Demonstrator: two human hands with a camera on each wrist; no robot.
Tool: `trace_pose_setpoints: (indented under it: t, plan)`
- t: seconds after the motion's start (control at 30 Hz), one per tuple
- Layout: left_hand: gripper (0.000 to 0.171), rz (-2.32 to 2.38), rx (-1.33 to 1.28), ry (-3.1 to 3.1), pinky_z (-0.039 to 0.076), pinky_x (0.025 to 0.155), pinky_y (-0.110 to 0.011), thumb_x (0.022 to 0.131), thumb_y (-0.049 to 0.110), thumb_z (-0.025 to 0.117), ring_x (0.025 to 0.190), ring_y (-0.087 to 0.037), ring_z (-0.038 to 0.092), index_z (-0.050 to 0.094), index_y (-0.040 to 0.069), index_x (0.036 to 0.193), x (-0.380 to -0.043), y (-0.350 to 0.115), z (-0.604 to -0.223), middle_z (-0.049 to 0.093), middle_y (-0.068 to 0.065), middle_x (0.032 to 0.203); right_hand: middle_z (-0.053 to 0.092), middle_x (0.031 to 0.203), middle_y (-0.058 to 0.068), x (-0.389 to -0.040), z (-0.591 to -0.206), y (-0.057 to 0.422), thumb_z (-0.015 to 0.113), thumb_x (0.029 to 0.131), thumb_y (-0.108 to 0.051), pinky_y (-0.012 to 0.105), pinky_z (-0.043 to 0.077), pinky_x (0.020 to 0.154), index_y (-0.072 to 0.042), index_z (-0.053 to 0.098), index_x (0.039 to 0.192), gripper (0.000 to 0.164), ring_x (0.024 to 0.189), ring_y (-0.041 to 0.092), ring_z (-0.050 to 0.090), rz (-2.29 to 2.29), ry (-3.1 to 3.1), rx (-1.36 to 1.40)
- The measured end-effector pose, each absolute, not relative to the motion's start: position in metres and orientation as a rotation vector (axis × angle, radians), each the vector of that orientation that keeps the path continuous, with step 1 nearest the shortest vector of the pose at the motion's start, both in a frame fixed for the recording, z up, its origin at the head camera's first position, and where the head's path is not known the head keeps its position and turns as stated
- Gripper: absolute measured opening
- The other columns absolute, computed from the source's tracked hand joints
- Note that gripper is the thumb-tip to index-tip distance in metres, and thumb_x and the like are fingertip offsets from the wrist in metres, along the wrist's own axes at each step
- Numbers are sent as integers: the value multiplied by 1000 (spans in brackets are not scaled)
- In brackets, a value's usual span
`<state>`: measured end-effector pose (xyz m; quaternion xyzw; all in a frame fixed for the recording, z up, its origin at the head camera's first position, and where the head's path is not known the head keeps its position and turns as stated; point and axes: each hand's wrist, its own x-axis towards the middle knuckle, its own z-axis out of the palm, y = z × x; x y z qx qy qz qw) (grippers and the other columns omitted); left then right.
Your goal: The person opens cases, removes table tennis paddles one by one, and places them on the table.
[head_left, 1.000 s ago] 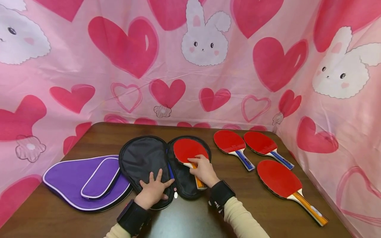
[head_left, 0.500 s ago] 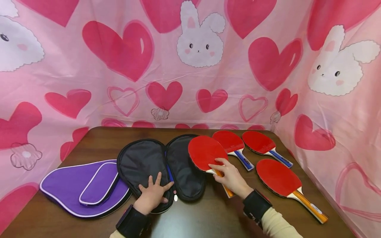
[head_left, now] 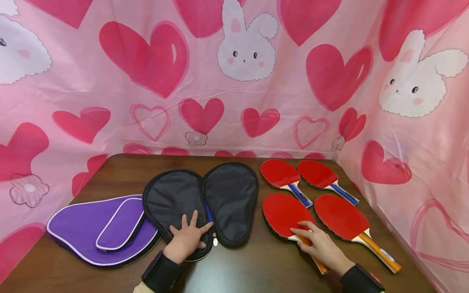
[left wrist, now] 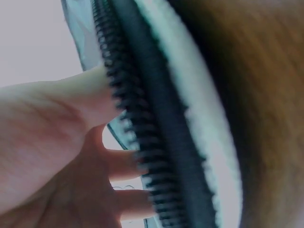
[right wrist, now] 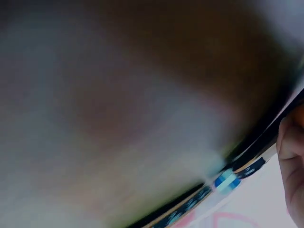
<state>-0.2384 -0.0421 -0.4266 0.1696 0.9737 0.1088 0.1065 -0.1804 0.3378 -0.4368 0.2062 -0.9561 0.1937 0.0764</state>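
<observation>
A paddle case lies unzipped and spread on the table, its black lining (head_left: 234,199) showing on both halves. My left hand (head_left: 186,240) rests with spread fingers on the left half. In the left wrist view, the thumb and fingers touch the lining beside the zipper teeth (left wrist: 130,104). My right hand (head_left: 320,246) grips the orange handle of a red table tennis paddle (head_left: 286,213), right of the case. That paddle is low over the table or on it; I cannot tell which. In the right wrist view, most is blurred; some fingers (right wrist: 294,166) and the paddle's edge (right wrist: 175,209) show.
A purple case (head_left: 77,228) with white piping lies at the left, partly under the black lining. Two blue-handled red paddles (head_left: 279,173) lie at the back right. Another orange-handled paddle (head_left: 340,215) is just right of the held one. A pink patterned curtain (head_left: 205,73) surrounds the table.
My right hand has carried the orange-handled paddle off the case's right half, rightward and toward me. The right half's lining is now uncovered. My left hand stays on the left half.
</observation>
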Motion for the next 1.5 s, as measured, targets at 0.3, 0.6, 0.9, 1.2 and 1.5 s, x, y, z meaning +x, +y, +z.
trace_pose_setpoints:
  t: [0.3,0.6,0.9,1.2,1.5]
  plan:
    - [61,328,505,2889,27,88,-80,78,25,75,130,-61,27,59,17,136,-240,-43,-424,33,-31,147,55,116,14,-177,-438,364,74,82,-5,33,55,74,-8,69,119,37,91,26,61,554,-2826,714]
    - [61,307,493,2888,28,88,-79,78,26,75,130,-61,28,58,18,136,-239,-44,-424,34,-31,147,53,121,11,-177,-435,373,74,86,-16,39,54,80,-5,63,128,45,98,28,58,543,-2916,670]
    - [60,295,518,2895,29,87,-79,79,27,75,128,-61,30,59,18,136,-239,-45,-421,35,-31,146,52,123,15,-180,-437,375,71,88,-23,48,52,83,-4,63,127,44,104,31,58,553,-2970,639]
    - [59,404,704,2849,33,88,-75,88,29,70,128,-57,35,52,13,141,-241,-66,-415,39,-28,145,64,112,12,-189,-412,365,68,90,-25,52,50,84,-4,70,116,33,103,36,61,564,-3072,507]
    - [53,525,484,3258,20,94,-78,88,23,72,132,-63,18,56,6,136,-238,-109,-415,29,-35,147,58,123,19,-218,-384,289,71,89,-16,53,46,93,-2,62,126,42,113,40,53,517,-2901,552]
